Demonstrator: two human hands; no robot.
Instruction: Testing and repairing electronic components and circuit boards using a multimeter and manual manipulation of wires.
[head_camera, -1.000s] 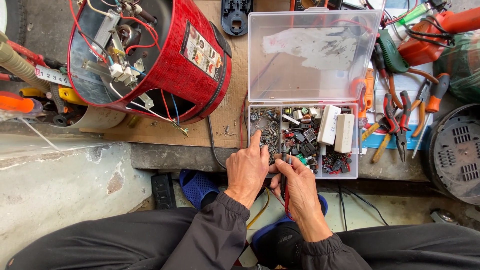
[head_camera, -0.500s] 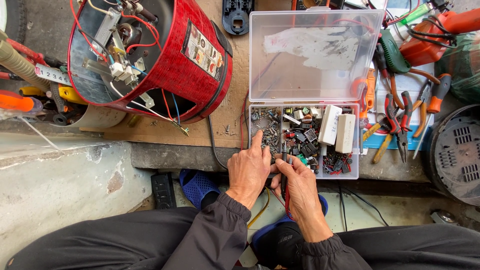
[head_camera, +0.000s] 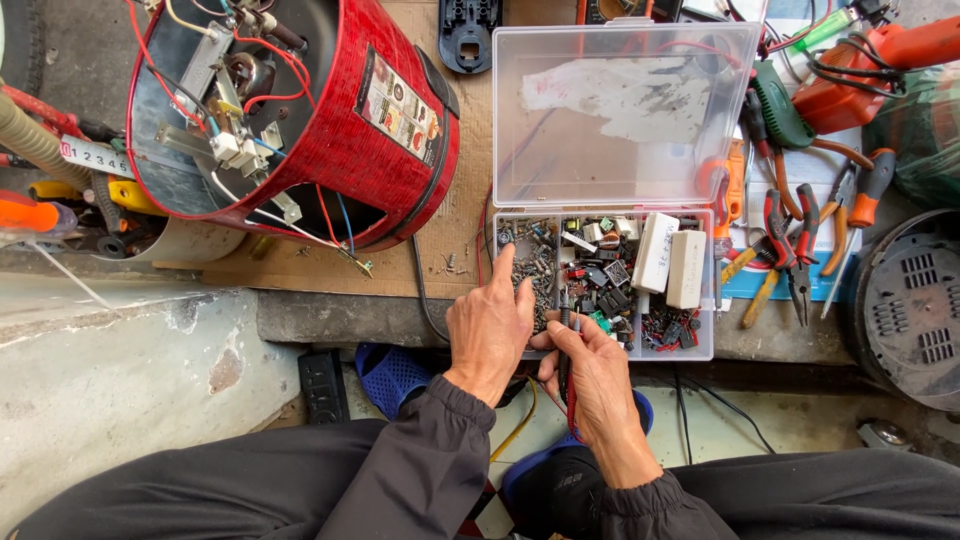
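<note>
Casing of one red appliance (head_camera: 340, 130) lay tipped on the table (head_camera: 330, 315), wires spilling out. Beside it sat one clear parts box (head_camera: 605, 285), lid open, holding two white blocks (head_camera: 670, 262) among small components. The left hand (head_camera: 490, 325) poked its forefinger into the box, grip spread. The right hand (head_camera: 590, 365) pinched one thin probe (head_camera: 563, 335) at the box's near edge.

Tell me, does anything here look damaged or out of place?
Yes. The red appliance casing lies tipped on its side, its open bottom showing loose wires and metal brackets hanging free. The clear parts box looks orderly.
</note>
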